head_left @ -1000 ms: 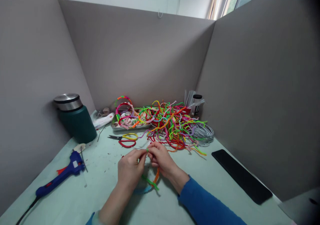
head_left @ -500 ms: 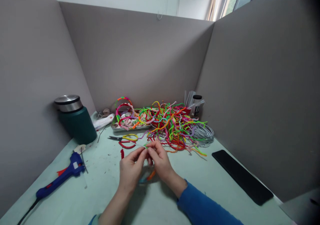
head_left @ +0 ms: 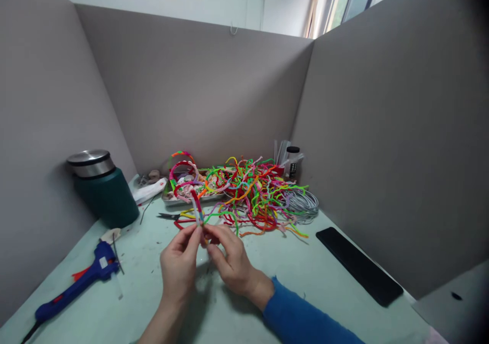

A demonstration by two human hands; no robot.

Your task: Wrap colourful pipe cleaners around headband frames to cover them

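Upright between my hands is a thin hoop partly wrapped in coloured pipe cleaner, with red, white and blue stretches showing. My left hand pinches it low down between thumb and fingers. My right hand is closed just beside, its fingertips at the same spot. From there a green pipe cleaner arches out to the right; its near end is hidden by the fingers, which appear to hold it. Behind the hands lie scissors with yellow and red handles, partly covered by the hoop.
A metal tray of wrapped hoops and scraps stands at the back, beside a tangled heap of pipe cleaners and a coil of grey wire. Leftward are a green flask and a blue glue gun; rightward, a black slab.
The hoop has turned: its wrapped part, low between the wrists before, now stands up above my fingers. The green pipe cleaner now stretches out to the right. Both hands sit slightly further left in view.
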